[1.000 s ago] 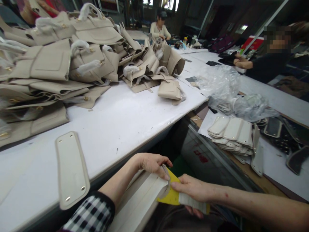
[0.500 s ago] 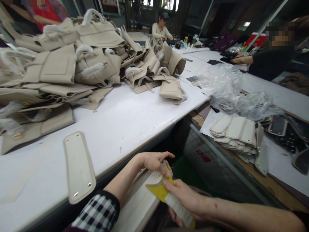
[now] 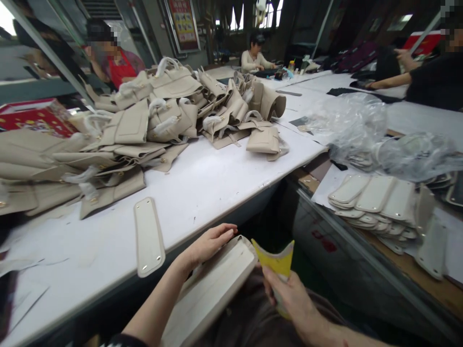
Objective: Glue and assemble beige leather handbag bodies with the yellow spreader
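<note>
A pale, long boxy bag piece [image 3: 213, 289] lies slantwise across my lap, its end folded and creased near the table edge. My left hand [image 3: 211, 243] rests along its far side with the fingers stretched out. In my right hand [image 3: 289, 294] is a yellow scraper [image 3: 277, 260] with a concave curved end and a whitish wrapped handle. The scraper's curved end points up, just right of the bag piece's end and apart from it. A cream strap-shaped panel [image 3: 149, 236] with metal studs lies on the white table [image 3: 217, 188] near its front edge.
Beige handbags [image 3: 126, 125] with wrapped handles are heaped at the left and back. Stacked cream panels [image 3: 376, 197] and crumpled clear plastic [image 3: 347, 120] lie on the right. A red box [image 3: 36, 118] stands at far left. Several people are around the tables.
The scraper has come away from the bag piece's end and now points upward. My left fingers have left the scraper's tip and straightened along the bag piece. The view has shifted left.
</note>
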`<act>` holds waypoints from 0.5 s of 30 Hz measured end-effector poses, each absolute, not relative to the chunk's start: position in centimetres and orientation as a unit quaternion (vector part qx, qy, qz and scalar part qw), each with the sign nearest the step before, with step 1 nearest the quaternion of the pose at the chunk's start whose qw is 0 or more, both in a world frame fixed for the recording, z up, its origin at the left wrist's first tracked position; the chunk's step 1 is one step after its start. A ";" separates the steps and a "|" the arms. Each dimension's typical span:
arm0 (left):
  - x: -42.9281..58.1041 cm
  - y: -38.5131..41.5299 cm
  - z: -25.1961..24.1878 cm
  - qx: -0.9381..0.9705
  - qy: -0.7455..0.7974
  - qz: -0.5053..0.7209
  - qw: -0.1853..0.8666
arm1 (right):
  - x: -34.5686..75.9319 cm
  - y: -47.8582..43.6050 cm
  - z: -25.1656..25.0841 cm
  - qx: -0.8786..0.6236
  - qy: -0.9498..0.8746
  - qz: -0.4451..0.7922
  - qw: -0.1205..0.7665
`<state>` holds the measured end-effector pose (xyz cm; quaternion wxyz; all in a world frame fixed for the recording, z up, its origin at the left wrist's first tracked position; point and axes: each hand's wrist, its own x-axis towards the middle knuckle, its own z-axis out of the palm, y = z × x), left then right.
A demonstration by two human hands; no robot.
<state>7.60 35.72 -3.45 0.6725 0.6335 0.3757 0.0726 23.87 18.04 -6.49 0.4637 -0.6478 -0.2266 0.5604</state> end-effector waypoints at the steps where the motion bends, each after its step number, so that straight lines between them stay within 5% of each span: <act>1: 7.2 35.2 -3.3 0.642 0.390 0.068 0.656 | 24.1 18.6 -6.8 -0.659 -0.215 0.533 0.485; 10: 7.2 33.5 -4.3 0.681 0.386 0.058 0.619 | 24.0 23.4 -10.3 -0.575 -0.169 0.668 0.440; 15: 7.2 33.6 -4.5 0.676 0.390 0.042 0.624 | 25.1 28.5 -12.8 -0.493 -0.143 0.802 0.305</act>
